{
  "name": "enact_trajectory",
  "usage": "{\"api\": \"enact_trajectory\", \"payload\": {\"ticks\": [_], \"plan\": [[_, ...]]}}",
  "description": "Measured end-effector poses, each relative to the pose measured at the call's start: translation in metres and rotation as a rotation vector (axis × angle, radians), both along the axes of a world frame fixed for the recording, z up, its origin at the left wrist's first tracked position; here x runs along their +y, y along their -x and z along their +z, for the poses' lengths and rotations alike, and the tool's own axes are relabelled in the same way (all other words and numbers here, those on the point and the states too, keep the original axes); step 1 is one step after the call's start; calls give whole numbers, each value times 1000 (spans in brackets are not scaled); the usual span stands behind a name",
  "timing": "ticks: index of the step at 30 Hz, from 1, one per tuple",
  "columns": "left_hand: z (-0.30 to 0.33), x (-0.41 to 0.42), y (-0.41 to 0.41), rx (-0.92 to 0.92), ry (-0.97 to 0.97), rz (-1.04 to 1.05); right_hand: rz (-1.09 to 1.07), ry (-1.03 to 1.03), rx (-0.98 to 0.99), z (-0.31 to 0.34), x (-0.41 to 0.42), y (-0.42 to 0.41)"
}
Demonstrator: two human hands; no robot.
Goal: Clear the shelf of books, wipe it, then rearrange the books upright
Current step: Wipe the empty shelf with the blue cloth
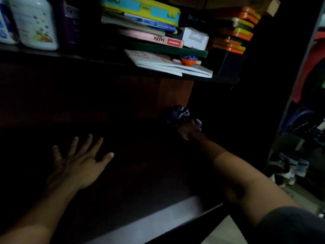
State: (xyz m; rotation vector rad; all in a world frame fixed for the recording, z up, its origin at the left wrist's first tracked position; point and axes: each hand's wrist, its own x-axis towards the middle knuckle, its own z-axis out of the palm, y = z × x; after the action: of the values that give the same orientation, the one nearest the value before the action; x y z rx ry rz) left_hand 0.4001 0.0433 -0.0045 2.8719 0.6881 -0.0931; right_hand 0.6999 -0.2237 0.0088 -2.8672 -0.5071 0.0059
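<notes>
Though the lower shelf [109,173] sits in near darkness, both hands can be made out on it. Spread flat on the dark board, the left hand [77,166] has all its fingers straight and fanned apart and holds nothing. Reaching far into the back right corner, the right hand [189,129] is curled around a crumpled blue-and-white cloth [181,113], which bunches out above and to either side of the knuckles; its fingers are hidden under the fabric and in shadow. Whether the cloth presses on the board or against the back panel, I cannot tell. Only the shelf's pale front edge near the bottom catches any light.

On the upper shelf [52,53] the books [151,32] lie flat in a leaning stack: a yellow-and-blue case on top, thinner volumes beneath, 1 spine reading "MARK" upside down, a dark green board under those. A white booklet [167,66] juts out past the shelf's front edge, with a small orange-and-blue toy [189,60] resting on it. Just beside the stack stands a white box [195,38], and further right a pile of orange and green trays [235,30]. 2 white bottles [33,23] stand at the left, the outer 1 cut off by the frame. Blurred shoes [288,166] sit low at the right.
</notes>
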Motion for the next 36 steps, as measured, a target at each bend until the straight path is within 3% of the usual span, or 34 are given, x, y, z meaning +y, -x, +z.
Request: {"api": "enact_trajectory", "payload": {"ticks": [4,10,19,23,29,33,36], "plan": [[0,1,0,-52,8,-21,-64,133,-91,-16,-28,22],[3,-7,18,-197,65,-252,-157,55,-79,1,-90,139],[6,-41,81,11,5,-263,-262,18,-95,-12,-132,231],[6,-55,103,-27,79,-232,-74,62,-101,-5,-74,278],[21,-56,122,-321,407,-99,404,13,11,-9,88,388],[15,-48,144,-351,418,-104,461,-53,-73,-13,70,367],[11,-50,148,-290,300,-137,255,-26,-131,-12,0,312]]}}
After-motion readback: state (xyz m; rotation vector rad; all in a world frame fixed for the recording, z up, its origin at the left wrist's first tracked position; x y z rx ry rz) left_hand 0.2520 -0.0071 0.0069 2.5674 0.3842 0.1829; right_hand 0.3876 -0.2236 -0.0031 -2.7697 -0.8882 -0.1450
